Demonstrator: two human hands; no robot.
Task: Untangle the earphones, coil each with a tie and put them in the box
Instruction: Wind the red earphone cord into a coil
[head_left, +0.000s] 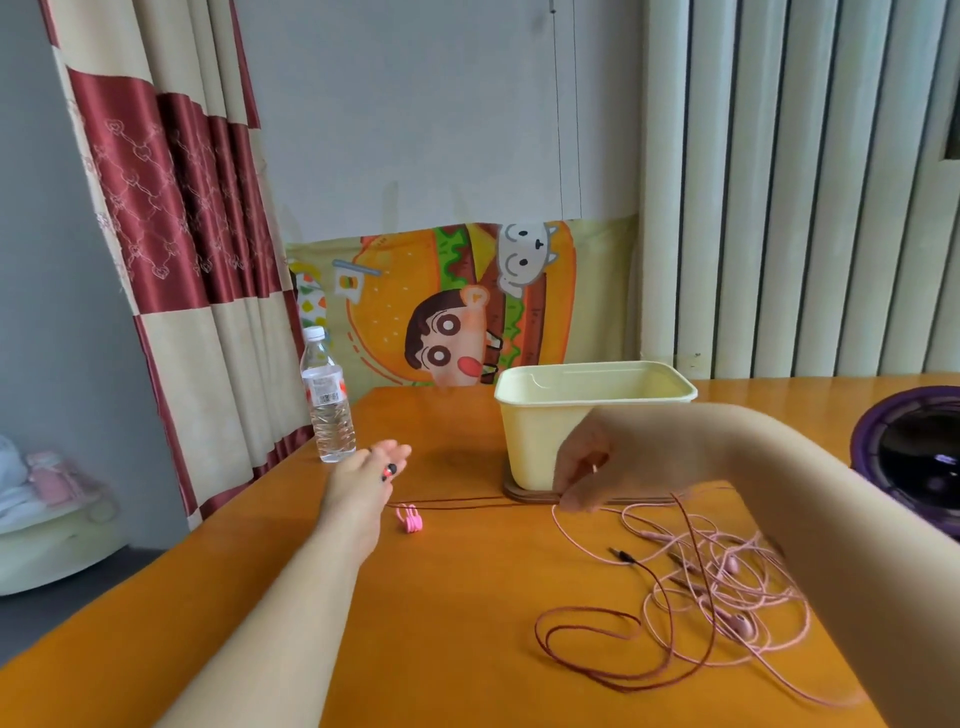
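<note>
I get a bright, even daylight picture, lit it seems from the pale blinds (779, 182) on the right; the box (545, 441) throws only a faint soft shadow leftward on the desk (441, 597), and the dark bowl (914, 457) carries one small glint. The right hand (582, 467) is smeared by motion blur, while the left hand (358, 483) and its earbud (389, 471) read sharp. The wide lens leans the curtain (156, 208) and blinds outward at the edges, and the lower left corner looks soft.
</note>
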